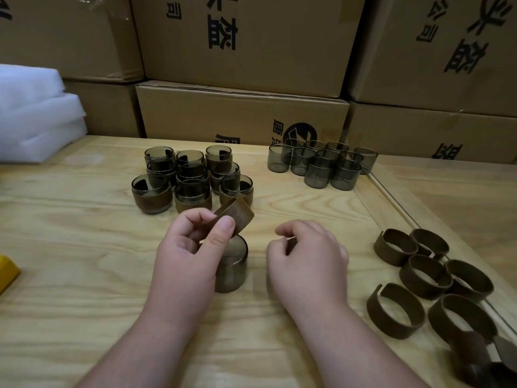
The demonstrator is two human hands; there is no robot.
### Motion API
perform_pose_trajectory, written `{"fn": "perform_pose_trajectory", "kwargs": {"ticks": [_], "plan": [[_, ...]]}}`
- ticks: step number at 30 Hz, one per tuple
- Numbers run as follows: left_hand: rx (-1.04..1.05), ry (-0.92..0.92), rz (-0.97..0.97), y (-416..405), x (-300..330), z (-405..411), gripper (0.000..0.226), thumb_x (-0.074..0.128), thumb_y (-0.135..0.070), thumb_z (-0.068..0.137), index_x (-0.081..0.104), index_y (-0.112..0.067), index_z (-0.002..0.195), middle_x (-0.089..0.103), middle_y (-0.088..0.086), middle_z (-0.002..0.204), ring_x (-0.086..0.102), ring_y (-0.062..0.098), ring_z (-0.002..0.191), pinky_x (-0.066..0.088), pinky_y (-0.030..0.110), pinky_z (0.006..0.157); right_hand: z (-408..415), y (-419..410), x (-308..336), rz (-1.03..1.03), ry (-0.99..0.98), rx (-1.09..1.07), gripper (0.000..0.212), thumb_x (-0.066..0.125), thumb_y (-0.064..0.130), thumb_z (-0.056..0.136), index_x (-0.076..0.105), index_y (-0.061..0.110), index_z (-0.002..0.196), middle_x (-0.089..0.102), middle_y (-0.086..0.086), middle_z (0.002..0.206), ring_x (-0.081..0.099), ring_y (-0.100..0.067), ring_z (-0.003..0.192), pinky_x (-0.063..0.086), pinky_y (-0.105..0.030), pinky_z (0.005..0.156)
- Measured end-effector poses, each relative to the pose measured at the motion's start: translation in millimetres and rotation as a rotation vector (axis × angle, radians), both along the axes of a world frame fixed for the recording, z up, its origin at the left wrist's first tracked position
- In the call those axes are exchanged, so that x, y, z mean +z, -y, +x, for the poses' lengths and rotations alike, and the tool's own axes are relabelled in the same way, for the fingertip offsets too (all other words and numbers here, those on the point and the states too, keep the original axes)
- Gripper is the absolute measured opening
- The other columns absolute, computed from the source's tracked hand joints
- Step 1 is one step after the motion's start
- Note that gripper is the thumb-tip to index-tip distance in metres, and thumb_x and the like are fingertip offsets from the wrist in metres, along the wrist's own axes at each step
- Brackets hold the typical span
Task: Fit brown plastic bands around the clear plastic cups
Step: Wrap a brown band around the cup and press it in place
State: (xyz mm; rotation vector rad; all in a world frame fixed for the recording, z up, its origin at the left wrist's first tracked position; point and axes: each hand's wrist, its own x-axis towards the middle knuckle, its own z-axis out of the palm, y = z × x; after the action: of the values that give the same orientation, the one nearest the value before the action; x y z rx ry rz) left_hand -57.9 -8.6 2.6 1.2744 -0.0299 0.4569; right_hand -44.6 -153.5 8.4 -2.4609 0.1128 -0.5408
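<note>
Taking the cup (231, 264) near the middle of the table (84, 247) as the landmark: far left of it a yellow object (7, 271) pokes in at the table edge, and behind that, far back left, lies white foam (33, 113). Behind the cup and a little left stands the cluster of banded cups (190, 180).

The left hand (184, 247) is just left of the cup and partly in front of it, thumb and fingers pinching one band (236, 215) by its wall; the band hangs tilted right above the cup, which seems to stand mouth down. Whether band and cup touch I cannot tell.

The right hand (307, 259) is near the cup's right, fingers loosely curled and apparently holding nothing.

Behind and right of the cup stand the bare cups (319, 163); well right lie the loose bands (430, 275), with cartons (240, 113) stacked behind the table.

The band looks light, thin and split, so it likely springs open; best held by the wall beside the gap and spread. The cup looks light, smooth and slippery, likely rigid; steady it by its sides.
</note>
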Motion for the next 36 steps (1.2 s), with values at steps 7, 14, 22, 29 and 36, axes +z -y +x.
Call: {"fn": "perform_pose_trajectory", "kwargs": {"ticks": [7,14,22,29,36], "plan": [[0.019,-0.001,0.003,0,2,-1,0.030,0.071,-0.040,0.071,0.062,-0.020,0.092,0.071,-0.011,0.078,0.063,0.002,0.071,0.051,0.013,0.064,-13,-11,1,0.236,0.433,0.307,0.047,0.051,0.026,0.090,0.063,0.017,0.134,0.054,0.003,0.142,0.045,-0.010,0.138,0.034,-0.028,0.116],[0.027,0.004,-0.006,0,2,0,0.035,0.082,-0.043,0.075,0.063,-0.019,0.093,0.072,-0.011,0.078,0.064,0.000,0.073,0.051,0.013,0.065,-16,-20,-4,0.731,-0.066,0.555,0.069,0.040,0.074,0.086,0.013,0.063,0.149,0.001,0.035,0.166,-0.001,0.019,0.148,0.009,-0.027,0.127],[0.027,-0.011,0.009,0,1,-1,0.035,0.074,-0.045,0.071,0.063,-0.020,0.093,0.073,-0.009,0.080,0.067,0.003,0.075,0.052,0.014,0.065,-9,-21,-3,0.610,-0.122,0.238,0.077,0.032,0.074,0.095,-0.008,0.054,0.158,-0.034,0.026,0.161,-0.027,0.003,0.149,-0.012,-0.031,0.120],[-0.011,0.005,0.024,-1,-3,2,0.022,0.083,-0.033,0.075,0.065,-0.030,0.089,0.073,-0.009,0.082,0.065,0.004,0.076,0.053,0.015,0.065,-11,-18,-7,0.607,0.151,0.361,0.070,0.059,0.048,0.086,0.022,0.066,0.143,0.028,0.027,0.159,0.023,0.004,0.149,0.029,-0.038,0.124],[-0.036,0.027,0.027,-4,-4,1,0.045,0.079,-0.051,0.059,0.062,-0.035,0.099,0.076,-0.009,0.087,0.069,0.005,0.079,0.056,0.018,0.065,-8,-21,-13,0.411,0.340,0.542,0.054,0.067,0.022,0.090,0.058,0.039,0.140,0.054,0.024,0.143,0.047,-0.006,0.138,0.040,-0.023,0.113]]}}
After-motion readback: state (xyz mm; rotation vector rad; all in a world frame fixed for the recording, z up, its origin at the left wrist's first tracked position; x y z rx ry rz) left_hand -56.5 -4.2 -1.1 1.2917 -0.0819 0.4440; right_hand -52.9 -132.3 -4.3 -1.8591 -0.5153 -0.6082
